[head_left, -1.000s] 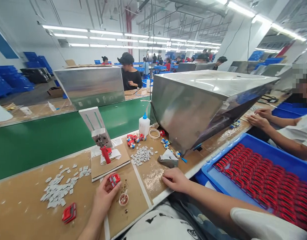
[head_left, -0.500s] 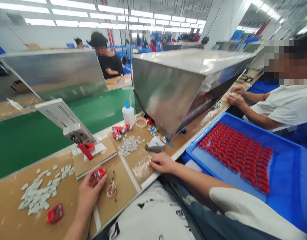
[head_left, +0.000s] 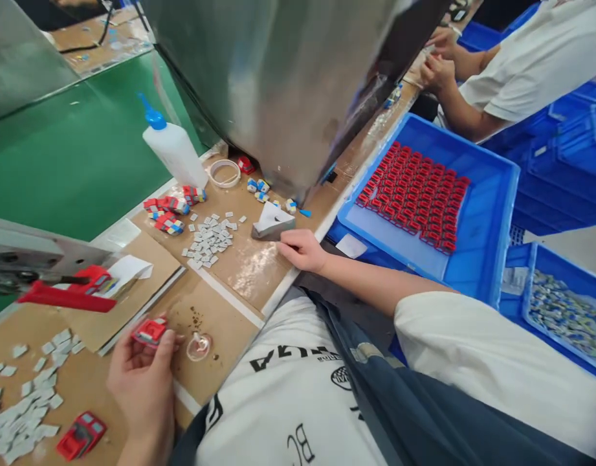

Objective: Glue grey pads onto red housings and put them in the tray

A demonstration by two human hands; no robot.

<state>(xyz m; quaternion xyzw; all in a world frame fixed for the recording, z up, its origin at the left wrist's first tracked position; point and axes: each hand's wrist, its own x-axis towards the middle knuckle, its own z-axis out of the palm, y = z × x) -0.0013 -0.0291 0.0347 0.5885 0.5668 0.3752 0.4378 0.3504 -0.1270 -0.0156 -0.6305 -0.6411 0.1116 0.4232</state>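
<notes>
lying nearest: one red toy car (head_left: 81,435), untrayed; your left hand (head_left: 145,382), clamped on a second car (head_left: 151,331) over the bench (head_left: 224,310); your right hand (head_left: 302,250), curled, contents hidden; farther, blue tray (head_left: 483,220), its rows of cars (head_left: 415,197) seemingly done.

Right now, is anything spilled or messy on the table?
Yes, a little: dark specks lie loose on the brown work surface beside the small round dish, near the left hand holding a red toy car. They look odd because they're scattered outside the dish; I can't tell what they are.
</notes>
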